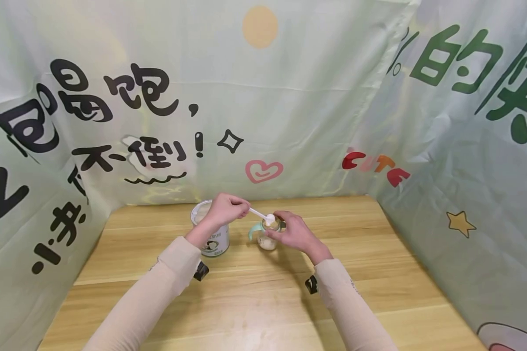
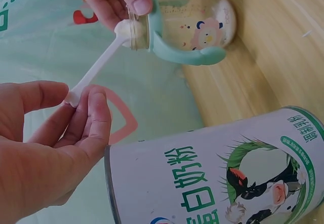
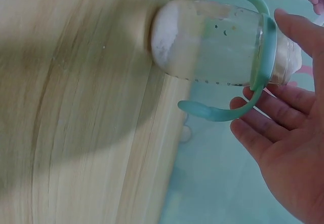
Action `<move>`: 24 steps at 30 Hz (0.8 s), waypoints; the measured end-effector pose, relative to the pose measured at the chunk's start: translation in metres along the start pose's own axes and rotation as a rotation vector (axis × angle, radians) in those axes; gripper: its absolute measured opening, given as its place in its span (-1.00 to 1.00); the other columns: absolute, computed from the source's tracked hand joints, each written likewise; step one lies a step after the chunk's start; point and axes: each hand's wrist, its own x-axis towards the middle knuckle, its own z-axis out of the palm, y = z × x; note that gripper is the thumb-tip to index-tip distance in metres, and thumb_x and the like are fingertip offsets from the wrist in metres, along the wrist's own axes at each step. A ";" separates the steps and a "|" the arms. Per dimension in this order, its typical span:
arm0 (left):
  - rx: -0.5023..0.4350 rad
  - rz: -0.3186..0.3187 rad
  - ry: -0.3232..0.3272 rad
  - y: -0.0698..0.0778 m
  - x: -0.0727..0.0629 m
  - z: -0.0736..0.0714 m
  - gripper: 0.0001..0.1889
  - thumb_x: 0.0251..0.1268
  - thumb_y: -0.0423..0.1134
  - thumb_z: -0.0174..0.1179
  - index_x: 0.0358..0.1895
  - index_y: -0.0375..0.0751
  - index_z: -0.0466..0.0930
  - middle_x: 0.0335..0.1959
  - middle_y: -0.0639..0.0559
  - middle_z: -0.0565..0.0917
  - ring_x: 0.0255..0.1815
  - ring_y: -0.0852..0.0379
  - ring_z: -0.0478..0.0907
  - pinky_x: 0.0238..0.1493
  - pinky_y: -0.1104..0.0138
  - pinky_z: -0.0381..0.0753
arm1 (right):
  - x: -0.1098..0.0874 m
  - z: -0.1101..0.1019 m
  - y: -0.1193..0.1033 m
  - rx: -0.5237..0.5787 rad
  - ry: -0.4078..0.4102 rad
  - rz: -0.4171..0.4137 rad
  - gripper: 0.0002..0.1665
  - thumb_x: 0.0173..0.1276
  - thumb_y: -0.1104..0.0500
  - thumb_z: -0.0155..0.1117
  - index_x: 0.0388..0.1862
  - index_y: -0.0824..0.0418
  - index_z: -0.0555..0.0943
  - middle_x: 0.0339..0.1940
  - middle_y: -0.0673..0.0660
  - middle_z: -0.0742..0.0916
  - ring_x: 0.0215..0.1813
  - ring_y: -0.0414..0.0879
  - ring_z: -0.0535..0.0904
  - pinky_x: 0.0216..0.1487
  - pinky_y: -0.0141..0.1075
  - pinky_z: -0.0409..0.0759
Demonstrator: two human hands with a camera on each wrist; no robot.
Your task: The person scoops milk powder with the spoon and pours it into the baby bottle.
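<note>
My left hand pinches the end of the long handle of a white measuring scoop. The scoop's bowl is right at the mouth of a clear baby bottle, which has mint-green handles and a printed cartoon animal. Around the bottle's neck, above the green collar, my right hand grips with thumb and fingers. White powder lies in the bottom of the upright bottle. Below and beside my left hand stands a white milk powder can with green lettering and a cow picture; my forearm hides part of its top.
A light wooden table carries the can and the bottle. Behind it and on both sides hang pale green cloth panels with printed characters, a heart and a star. Both wrists wear small black devices.
</note>
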 end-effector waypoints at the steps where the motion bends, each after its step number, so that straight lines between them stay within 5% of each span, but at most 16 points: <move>1: 0.017 0.004 -0.001 0.000 -0.001 0.000 -0.81 0.40 -0.31 0.30 -0.07 -0.30 0.85 -0.25 -0.15 0.86 -0.31 0.17 0.74 -0.18 0.40 0.73 | 0.000 0.000 0.000 0.000 -0.001 0.001 -0.33 0.34 -0.04 0.55 0.31 0.26 0.61 0.09 0.17 0.77 0.12 0.07 0.68 0.22 0.03 0.66; 8: 0.105 0.059 -0.020 -0.002 -0.002 -0.001 -0.79 0.33 -0.32 0.31 -0.07 -0.26 0.86 -0.24 -0.15 0.86 -0.33 0.18 0.69 -0.32 0.43 0.55 | 0.001 0.002 0.000 -0.008 -0.008 0.019 -0.37 0.35 -0.01 0.55 0.28 0.27 0.61 0.03 0.14 0.76 0.04 0.02 0.64 0.15 -0.03 0.66; 24: 0.221 0.121 -0.060 0.001 -0.003 0.000 -0.81 0.37 -0.30 0.30 -0.11 -0.20 0.87 -0.18 -0.09 0.87 -0.30 0.14 0.61 -0.30 0.39 0.52 | 0.001 0.002 0.001 0.009 -0.018 0.046 -0.42 0.35 -0.05 0.54 0.21 0.22 0.63 -0.10 0.06 0.74 -0.07 -0.05 0.60 0.00 -0.14 0.61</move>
